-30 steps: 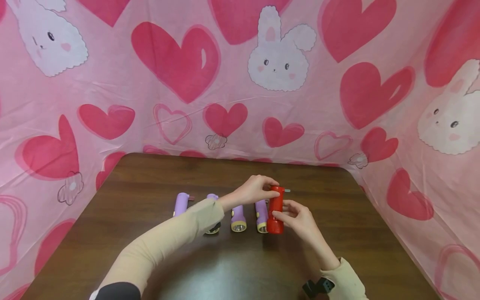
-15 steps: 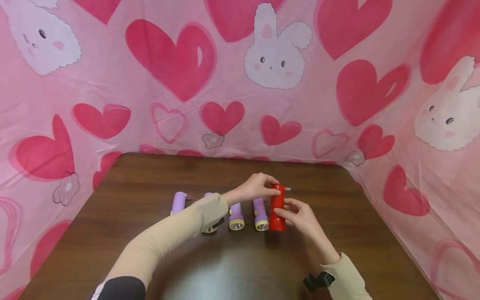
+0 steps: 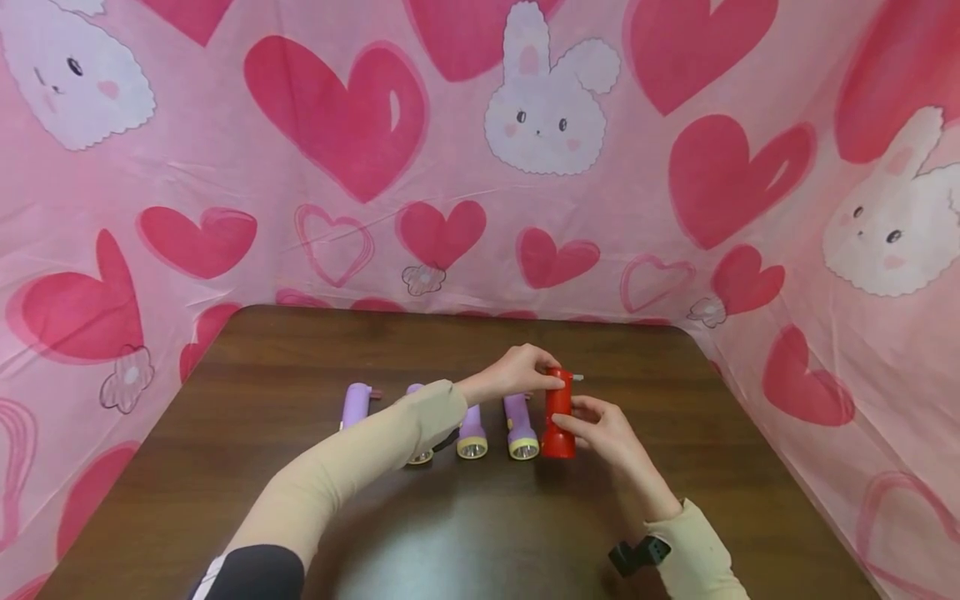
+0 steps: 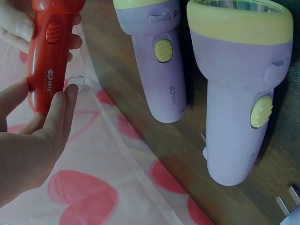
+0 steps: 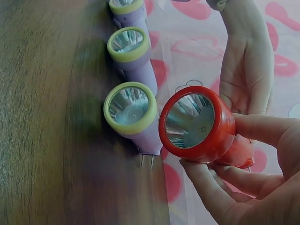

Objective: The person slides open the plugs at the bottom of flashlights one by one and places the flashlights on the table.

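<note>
Both hands hold a red flashlight (image 3: 559, 402) at the right end of a row of purple flashlights. My left hand (image 3: 517, 372) pinches its tail end, where prongs stick out sideways. My right hand (image 3: 611, 435) grips it near the head, thumb on the near side. The left wrist view shows the red switch and pale lettering on the flashlight (image 4: 47, 61). Its clear reflector faces the right wrist camera, inside the red rim (image 5: 164, 124). Beside it, apart by a narrow gap, lies the nearest purple flashlight (image 3: 517, 417) with a yellow rim and switch.
More purple flashlights continue leftward: one (image 3: 472, 425) in the middle, another (image 3: 355, 406) at the far left, and one between them mostly hidden by my left sleeve (image 3: 375, 446). The brown table (image 3: 465, 533) ends at a pink cloth (image 3: 465, 250) with hearts and rabbits.
The red flashlight has shifted slightly right with both hands, opening a small gap from the nearest purple flashlight, which it overlapped before. The head view has also drifted a little.
</note>
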The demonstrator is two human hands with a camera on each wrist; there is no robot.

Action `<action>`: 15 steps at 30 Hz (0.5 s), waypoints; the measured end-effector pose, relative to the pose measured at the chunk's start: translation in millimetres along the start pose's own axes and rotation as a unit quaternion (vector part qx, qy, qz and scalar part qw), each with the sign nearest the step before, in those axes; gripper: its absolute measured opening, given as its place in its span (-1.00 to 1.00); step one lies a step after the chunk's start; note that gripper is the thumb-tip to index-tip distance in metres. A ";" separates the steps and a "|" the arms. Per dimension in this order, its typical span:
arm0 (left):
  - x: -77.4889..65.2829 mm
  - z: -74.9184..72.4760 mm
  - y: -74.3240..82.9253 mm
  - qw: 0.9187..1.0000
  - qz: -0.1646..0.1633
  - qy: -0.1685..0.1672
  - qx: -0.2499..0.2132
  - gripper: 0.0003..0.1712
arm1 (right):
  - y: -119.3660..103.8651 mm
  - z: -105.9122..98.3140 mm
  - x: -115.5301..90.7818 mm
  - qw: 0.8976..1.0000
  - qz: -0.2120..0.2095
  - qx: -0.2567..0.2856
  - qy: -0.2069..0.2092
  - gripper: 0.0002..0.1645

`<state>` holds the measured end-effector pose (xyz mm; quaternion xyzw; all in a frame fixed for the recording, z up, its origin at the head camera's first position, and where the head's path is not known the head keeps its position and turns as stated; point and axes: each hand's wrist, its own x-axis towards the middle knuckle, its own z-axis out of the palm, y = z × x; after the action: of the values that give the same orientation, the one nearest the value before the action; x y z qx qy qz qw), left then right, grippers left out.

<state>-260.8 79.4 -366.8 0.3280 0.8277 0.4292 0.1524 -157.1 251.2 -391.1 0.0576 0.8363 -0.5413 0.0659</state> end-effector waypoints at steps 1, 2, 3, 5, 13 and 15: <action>1.5 0.2 0.1 1.000 -0.003 -0.002 -0.003 -0.62 | -0.4 -0.9 0.0 1.000 0.000 0.001 -0.001 -0.39; 3.0 0.3 0.2 1.000 -0.005 -0.004 -0.006 -0.62 | -0.8 -1.6 0.2 1.000 0.002 0.003 0.000 -0.40; 4.3 0.3 0.2 1.000 -0.008 -0.005 -0.007 -0.61 | -1.0 -2.2 0.4 1.000 0.002 0.003 -0.001 -0.40; 7.2 0.9 -0.5 1.000 -0.010 -0.005 -0.007 -0.61 | -1.2 -3.4 0.4 1.000 0.004 0.001 -0.003 -0.39; 13.7 8.7 -3.3 1.000 -0.023 -0.009 0.003 -0.61 | 3.5 -5.1 1.5 1.000 0.018 0.003 0.004 -0.39; 14.7 10.3 -2.9 1.000 -0.027 -0.006 0.004 -0.61 | 5.3 -5.7 2.9 1.000 0.018 0.005 0.008 -0.41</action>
<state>-267.4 94.3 -374.8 0.3090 0.8370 0.4196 0.1672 -159.3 258.6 -394.0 0.0772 0.8331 -0.5434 0.0686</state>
